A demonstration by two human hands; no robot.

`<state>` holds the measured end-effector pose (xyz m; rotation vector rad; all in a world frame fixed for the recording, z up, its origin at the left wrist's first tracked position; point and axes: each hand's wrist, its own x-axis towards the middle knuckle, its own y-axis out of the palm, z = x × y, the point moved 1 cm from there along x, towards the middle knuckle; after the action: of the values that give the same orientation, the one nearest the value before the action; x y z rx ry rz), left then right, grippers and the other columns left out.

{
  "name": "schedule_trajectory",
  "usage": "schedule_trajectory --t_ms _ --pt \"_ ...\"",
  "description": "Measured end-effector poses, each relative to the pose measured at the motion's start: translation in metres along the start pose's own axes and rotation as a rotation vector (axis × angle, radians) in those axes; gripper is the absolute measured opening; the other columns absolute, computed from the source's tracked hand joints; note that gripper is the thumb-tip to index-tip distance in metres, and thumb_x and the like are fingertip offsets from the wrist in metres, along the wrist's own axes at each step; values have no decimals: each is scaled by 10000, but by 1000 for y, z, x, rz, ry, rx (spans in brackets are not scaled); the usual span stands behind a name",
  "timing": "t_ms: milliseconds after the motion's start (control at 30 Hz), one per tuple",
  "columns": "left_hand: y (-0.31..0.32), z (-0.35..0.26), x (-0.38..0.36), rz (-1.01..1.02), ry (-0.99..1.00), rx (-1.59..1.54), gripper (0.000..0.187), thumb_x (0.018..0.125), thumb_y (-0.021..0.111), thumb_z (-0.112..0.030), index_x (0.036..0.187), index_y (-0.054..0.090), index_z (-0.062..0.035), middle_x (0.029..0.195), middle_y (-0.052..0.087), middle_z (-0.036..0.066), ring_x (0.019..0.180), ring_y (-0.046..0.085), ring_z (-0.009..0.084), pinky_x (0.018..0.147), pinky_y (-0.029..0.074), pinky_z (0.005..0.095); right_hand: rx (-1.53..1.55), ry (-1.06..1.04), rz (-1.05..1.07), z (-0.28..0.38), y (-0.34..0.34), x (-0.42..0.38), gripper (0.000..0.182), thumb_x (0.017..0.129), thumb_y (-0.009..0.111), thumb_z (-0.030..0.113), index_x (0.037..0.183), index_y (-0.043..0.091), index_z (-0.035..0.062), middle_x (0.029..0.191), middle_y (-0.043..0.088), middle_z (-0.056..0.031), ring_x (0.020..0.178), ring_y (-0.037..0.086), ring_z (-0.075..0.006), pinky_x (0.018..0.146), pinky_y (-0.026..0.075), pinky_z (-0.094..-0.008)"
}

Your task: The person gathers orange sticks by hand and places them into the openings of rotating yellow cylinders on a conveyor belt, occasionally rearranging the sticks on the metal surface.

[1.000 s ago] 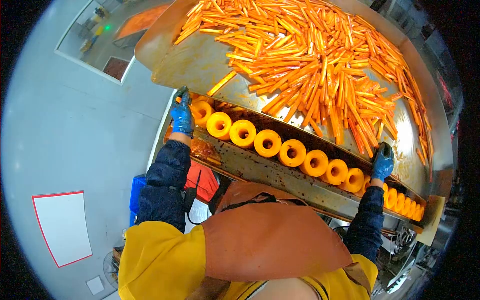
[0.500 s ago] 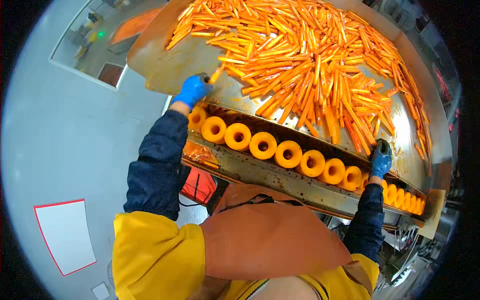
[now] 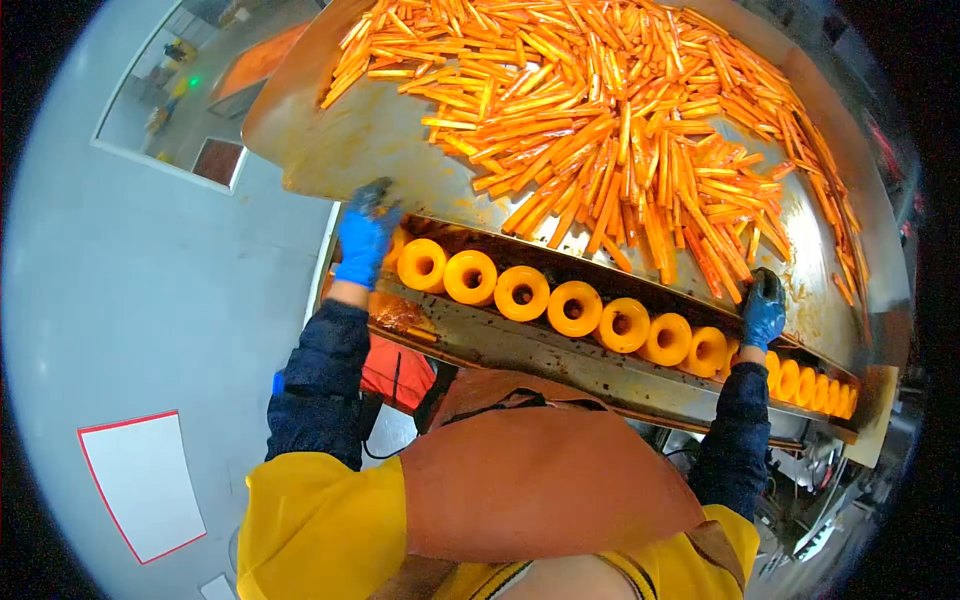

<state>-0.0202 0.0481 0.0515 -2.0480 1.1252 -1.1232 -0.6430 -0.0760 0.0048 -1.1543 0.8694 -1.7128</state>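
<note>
My left hand [image 3: 367, 238], in a blue glove with dark-stained fingertips, is over the left end of a row of yellow ring-shaped cups [image 3: 422, 265]. Its fingers are apart and no stick shows in them. At the tray's near edge, my right hand [image 3: 765, 312], gloved the same way, has its fingers curled in beside the ends of some sticks; whatever they hold, if anything, is hidden. Many glossy orange sticks [image 3: 600, 130] lie heaped across the metal tray [image 3: 345, 130] beyond both hands.
The cups sit in a dark-stained metal channel running along the tray's near side. A metal ledge [image 3: 500, 335] lies in front of it, with orange scraps [image 3: 400, 315] at its left end. A tan board [image 3: 873, 415] stands at the far right.
My left hand has moved from the tray toward me, over the cups' left end, and the orange stick it held is no longer seen in it. My right hand stays about where it was.
</note>
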Motion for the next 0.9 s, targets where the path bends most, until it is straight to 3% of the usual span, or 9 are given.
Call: schedule_trajectory --t_ms 200,400,600,667,733,800,833,867,900 --pt "103 -134 41 547 120 4 504 700 693 -413 1068 598 -83 1025 607 184 936 589 325 810 473 395 -119 -107 19 9 -8 -1 247 870 465 319 995 591 147 973 610 -97 896 575 -302 800 454 -390" --pt "172 -181 33 216 265 267 626 664 709 -385 1173 490 -92 1016 589 220 859 600 377 770 484 438 -2 52 7 15 -10 -1 251 866 467 315 1002 602 153 981 613 -102 907 576 -302 782 460 -394" --pt "135 -160 68 829 68 39 412 721 628 -259 1092 581 -85 1117 555 238 955 577 380 827 474 400 -6 68 -76 9 -5 -2 243 865 487 326 993 625 172 974 620 -103 863 594 -303 732 478 -400" --pt "117 -124 59 734 217 -313 277 806 524 -194 1039 620 -80 1123 561 230 1025 556 346 865 448 373 -14 67 -70 10 -6 -2 238 866 491 330 977 632 174 964 623 -100 857 597 -299 722 482 -399" --pt "79 -97 50 633 615 -71 342 810 536 -103 1151 552 -83 1164 542 175 1121 495 314 964 383 366 2 55 -74 11 -6 -3 243 867 487 335 981 631 175 965 624 -99 858 597 -298 721 482 -397" --pt "39 -107 41 764 341 -136 345 819 459 -9 1128 575 -108 1178 544 160 1105 507 306 965 383 374 17 32 -75 13 -9 -2 248 868 483 340 984 630 177 966 624 -97 860 597 -297 721 482 -395" --pt "15 -133 30 723 -105 -379 290 827 504 -83 1106 580 -83 1085 588 125 1011 552 274 924 413 354 2 26 -64 15 -11 -3 255 870 479 342 984 629 171 964 624 -97 860 597 -297 722 481 -393" --pt "47 -59 18 655 31 -622 261 815 565 -158 1057 593 -63 950 613 79 871 584 218 809 472 326 -12 18 -53 17 -12 -3 261 871 476 345 984 628 165 963 624 -97 861 597 -296 724 480 -391" --pt "28 -65 12 631 -358 -829 272 802 590 -184 1044 590 -59 903 608 60 815 581 188 746 482 306 -7 11 -47 19 -14 -3 261 871 476 345 984 628 165 963 624 -97 861 597 -296 724 480 -391"
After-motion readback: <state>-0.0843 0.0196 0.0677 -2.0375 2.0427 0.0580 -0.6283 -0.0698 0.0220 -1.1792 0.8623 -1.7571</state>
